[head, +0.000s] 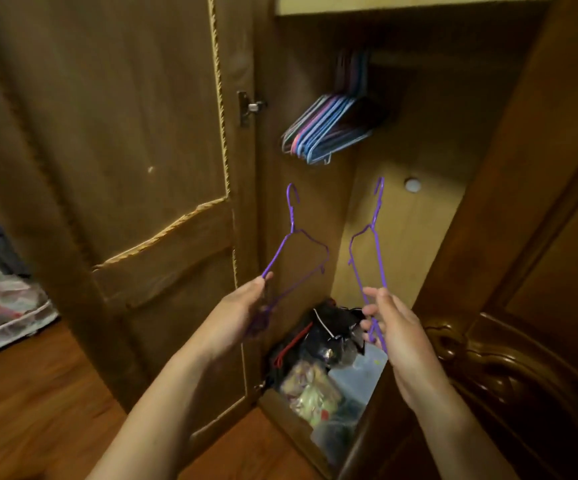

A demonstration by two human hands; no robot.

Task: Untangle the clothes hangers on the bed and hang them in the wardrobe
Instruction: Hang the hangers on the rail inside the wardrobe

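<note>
In front of the open wardrobe (401, 216) I've got one purple wire hanger (292, 251) pinched in the left hand (242, 313) and another purple hanger (372, 258) gripped in the right hand (396, 327), the rail's too dark to see.

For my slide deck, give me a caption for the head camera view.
Each hand, left hand and right hand, holds a purple hanger before hung hangers.
</note>
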